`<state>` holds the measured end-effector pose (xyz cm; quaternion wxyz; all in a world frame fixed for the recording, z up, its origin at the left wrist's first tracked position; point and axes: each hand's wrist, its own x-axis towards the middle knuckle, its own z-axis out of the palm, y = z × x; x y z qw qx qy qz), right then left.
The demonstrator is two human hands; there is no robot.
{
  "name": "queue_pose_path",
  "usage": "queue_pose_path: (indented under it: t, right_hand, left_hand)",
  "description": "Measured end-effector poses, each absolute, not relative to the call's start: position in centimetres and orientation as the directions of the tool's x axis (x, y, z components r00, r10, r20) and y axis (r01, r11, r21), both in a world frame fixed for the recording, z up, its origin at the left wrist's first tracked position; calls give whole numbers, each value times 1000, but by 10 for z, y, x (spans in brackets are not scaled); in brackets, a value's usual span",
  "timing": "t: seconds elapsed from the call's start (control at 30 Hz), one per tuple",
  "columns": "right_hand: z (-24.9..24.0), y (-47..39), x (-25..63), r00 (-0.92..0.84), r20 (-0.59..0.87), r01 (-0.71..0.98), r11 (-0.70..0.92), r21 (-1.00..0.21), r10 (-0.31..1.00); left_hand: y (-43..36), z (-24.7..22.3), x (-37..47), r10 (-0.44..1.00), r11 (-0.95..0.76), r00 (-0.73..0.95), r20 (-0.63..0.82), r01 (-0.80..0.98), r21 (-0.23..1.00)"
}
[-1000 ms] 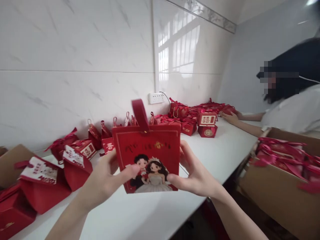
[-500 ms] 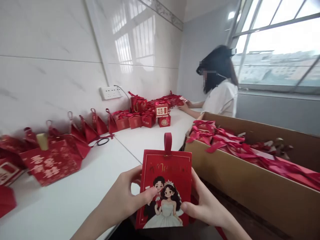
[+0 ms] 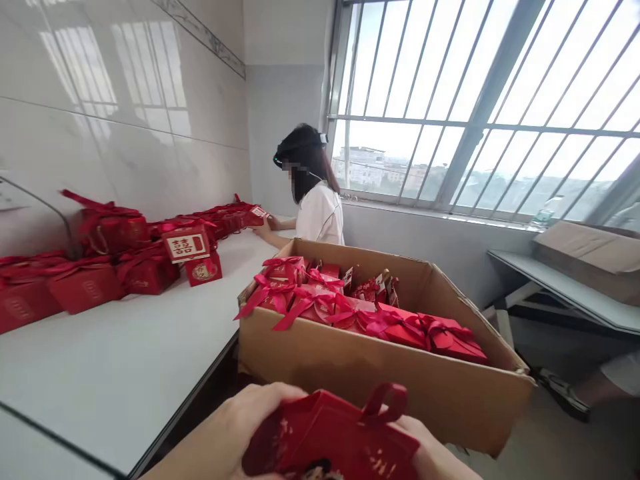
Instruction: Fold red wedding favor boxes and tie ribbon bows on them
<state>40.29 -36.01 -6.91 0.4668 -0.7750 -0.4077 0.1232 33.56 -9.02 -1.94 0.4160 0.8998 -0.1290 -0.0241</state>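
Note:
Low in the head view, a red gift box [image 3: 345, 433] with a ribbon loop handle is tilted, its lower part cut off by the frame edge. My left hand [image 3: 250, 420] is closed around its left side, fingers over the top edge. On the opposite side my right hand [image 3: 430, 447] grips the box, with its fingers mostly hidden behind it. Just beyond both hands stands a cardboard carton [image 3: 380, 367] holding several red boxes [image 3: 355, 313] tied with bright ribbon bows.
Red ribboned boxes [image 3: 145, 267] line the wall side of the white table [image 3: 135, 353]. At its far end a person in a white shirt [image 3: 320, 213] handles a red box. A barred window [image 3: 425, 127] and a side table [image 3: 565, 287] are at right.
My view has swung right toward the carton and window. The held box has gone lower and tipped, so its printed couple is mostly out of frame. Both hands still hold it.

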Motion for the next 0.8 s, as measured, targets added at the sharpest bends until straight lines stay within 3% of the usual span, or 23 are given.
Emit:
queue_pose_path:
  t: [0.1, 0.17, 0.27, 0.33, 0.5, 0.67, 0.8]
  right_hand:
    - [-57, -395, 409, 848, 265, 422, -282, -862, 459]
    - [-41, -408, 417, 921, 256, 338, -278, -899, 292]
    - [-18, -411, 435, 962, 184, 223, -196, -955, 201]
    - [-9, -407, 445, 965, 162, 196, -156, -968, 208]
    - [-6, -395, 456, 968, 172, 209, -208, -956, 181]
    - [-5, -390, 460, 940, 180, 255, -247, -935, 289]
    - [-7, -387, 467, 960, 111, 153, -148, -977, 259]
  left_hand:
    - [-89, -35, 372, -237, -636, 920, 314, -391, 666]
    - [-93, -48, 399, -229, -754, 845, 482, -468, 462]
    - [-103, -69, 432, -313, -857, 690, 653, -502, 119]
    - [-110, -81, 446, -334, -881, 641, 692, -473, 13]
    - [-116, -102, 458, -284, -901, 606, 743, -433, 9]
    - [-117, -112, 460, -208, -884, 545, 812, -460, 83]
    - [-117, -113, 464, -228, -881, 508, 830, -472, 47]
